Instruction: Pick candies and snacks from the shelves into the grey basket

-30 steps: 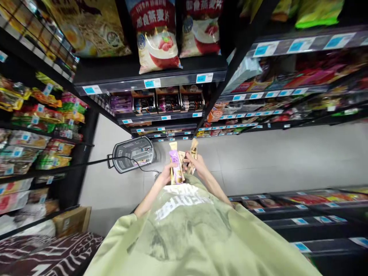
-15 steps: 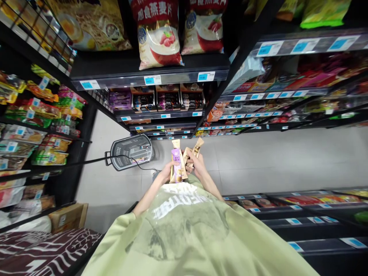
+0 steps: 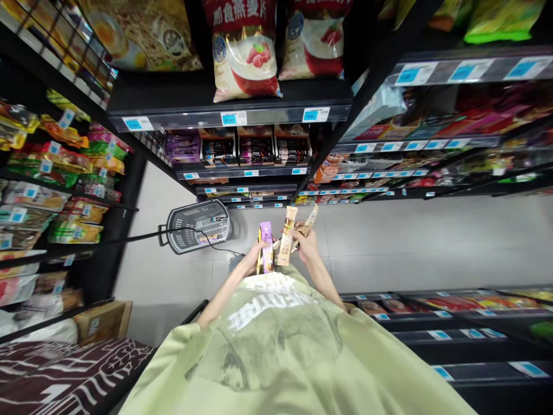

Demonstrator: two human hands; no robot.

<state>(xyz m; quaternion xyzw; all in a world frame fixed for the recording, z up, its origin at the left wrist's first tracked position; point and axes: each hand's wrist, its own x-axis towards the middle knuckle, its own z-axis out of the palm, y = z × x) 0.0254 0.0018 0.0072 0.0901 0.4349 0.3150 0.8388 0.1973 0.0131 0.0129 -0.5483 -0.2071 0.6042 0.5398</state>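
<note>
My left hand (image 3: 254,257) is closed on a slim purple snack packet (image 3: 266,245), with a yellow-edged packet partly showing behind it. A cream-coloured snack packet (image 3: 287,236) stands upright in my right hand (image 3: 306,242), pinched near its side. Further cream and brown packets (image 3: 306,228) stick out from behind the fingers of that hand, partly hidden. Both hands are close together in front of my green shirt, above the floor.
A grey shopping basket (image 3: 199,227) with a few items rests on the floor (image 3: 380,248) at left. Ahead are black shelves (image 3: 233,115) with oatmeal bags (image 3: 246,55) and boxed sticks. A low shelf unit (image 3: 432,323) stands at right, a cardboard box (image 3: 103,323) at lower left.
A cream packet that was beside the purple one in my left hand is now in my right hand. My right hand has shifted slightly right, opening a gap between the hands.
</note>
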